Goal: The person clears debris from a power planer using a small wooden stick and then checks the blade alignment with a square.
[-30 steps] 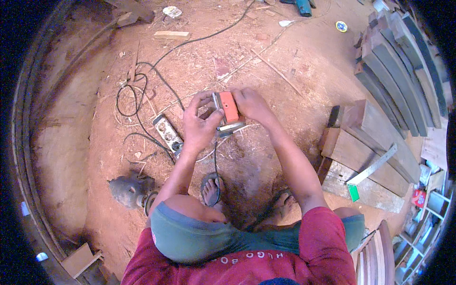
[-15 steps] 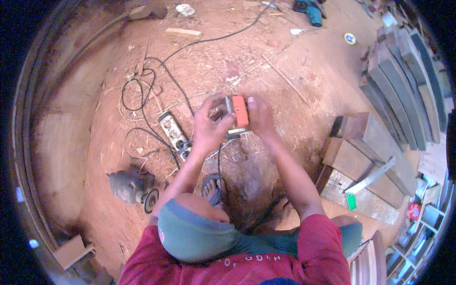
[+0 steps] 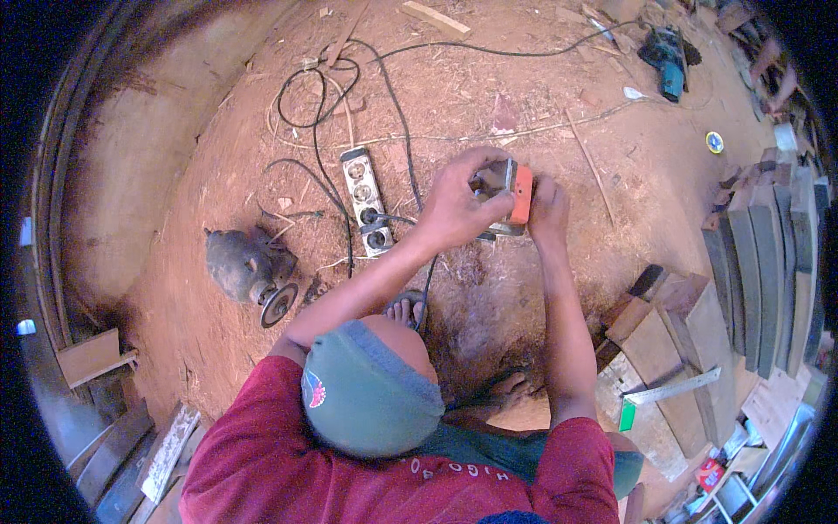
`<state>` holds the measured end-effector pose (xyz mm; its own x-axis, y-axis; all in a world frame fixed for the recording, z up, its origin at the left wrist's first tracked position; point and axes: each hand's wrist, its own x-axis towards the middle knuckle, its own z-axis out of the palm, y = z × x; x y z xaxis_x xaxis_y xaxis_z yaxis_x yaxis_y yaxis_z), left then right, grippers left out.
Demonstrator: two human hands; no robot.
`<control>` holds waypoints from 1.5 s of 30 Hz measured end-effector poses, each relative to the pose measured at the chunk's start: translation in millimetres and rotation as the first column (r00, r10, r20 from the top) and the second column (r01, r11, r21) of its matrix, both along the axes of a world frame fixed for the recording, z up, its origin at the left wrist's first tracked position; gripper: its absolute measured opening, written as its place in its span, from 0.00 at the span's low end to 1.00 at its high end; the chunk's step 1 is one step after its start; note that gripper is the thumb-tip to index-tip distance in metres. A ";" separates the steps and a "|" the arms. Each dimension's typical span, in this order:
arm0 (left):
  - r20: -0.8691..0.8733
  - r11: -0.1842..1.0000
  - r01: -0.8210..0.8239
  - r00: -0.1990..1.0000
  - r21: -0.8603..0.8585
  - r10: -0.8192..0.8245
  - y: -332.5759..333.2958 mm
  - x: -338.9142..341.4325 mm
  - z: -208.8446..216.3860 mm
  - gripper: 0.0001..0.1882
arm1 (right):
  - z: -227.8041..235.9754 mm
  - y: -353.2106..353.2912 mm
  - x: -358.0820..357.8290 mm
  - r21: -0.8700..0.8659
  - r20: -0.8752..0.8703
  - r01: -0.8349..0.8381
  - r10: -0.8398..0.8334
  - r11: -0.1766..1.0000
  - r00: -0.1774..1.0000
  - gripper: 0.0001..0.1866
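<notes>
Out in front of me is a small boxy orange tool point(image 3: 521, 194) with a flat grey metal plate along its left side. My left hand point(image 3: 463, 201) wraps round the plate side, its thumb across the lower part. My right hand point(image 3: 548, 210) is closed against the orange side, with its fingers curled and partly hidden. The tool's exact kind cannot be made out. A black cord hangs below it toward my foot. Left of my hands, a white power strip point(image 3: 352, 173) with plugs in its near sockets lies on the ground.
A dark motor with a disc point(image 3: 249, 266) sits at the left. Wooden blocks point(image 3: 672, 349) bear a green-handled try square point(image 3: 672, 387) at the right, with curved boards point(image 3: 768, 253) stacked behind. A teal power saw point(image 3: 669, 65) lies far right. Black cables point(image 3: 401, 113) cross the sawdust-strewn ground.
My view has shifted, moving the ground things in the picture. Both hands and the orange tool now lie farther right of the power strip, with the hold much the same.
</notes>
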<state>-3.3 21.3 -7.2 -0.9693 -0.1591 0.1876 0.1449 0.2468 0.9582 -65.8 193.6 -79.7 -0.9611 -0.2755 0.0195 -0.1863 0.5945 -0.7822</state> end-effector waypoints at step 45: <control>0.158 0.997 0.023 0.987 0.073 -0.035 11.0 -0.7 15.2 0.25 | 1.9 4.8 7.6 -0.175 -0.498 0.008 -0.096 0.984 0.862 0.20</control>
